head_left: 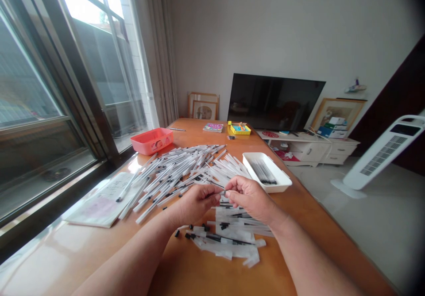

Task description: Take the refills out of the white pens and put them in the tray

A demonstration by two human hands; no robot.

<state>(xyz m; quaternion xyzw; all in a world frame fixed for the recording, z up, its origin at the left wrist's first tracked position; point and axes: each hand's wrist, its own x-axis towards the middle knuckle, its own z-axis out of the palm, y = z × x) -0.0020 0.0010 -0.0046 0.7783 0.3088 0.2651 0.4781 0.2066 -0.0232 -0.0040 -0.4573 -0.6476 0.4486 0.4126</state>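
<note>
My left hand and my right hand meet over the table, fingertips pinched together on a thin dark pen part. Most of it is hidden by the fingers. Behind and left of them spreads a heap of clear pen barrels with black ends. More whitish tubes lie just beyond my hands. Under my wrists are black pen refills on strips of translucent plastic wrap, with small black caps beside them. A white tray to the right holds several dark refills.
A red plastic basket stands at the far left of the wooden table. A paper booklet lies partly under the barrels. Farther back are a yellow box and a colourful book. A tower fan stands off to the right.
</note>
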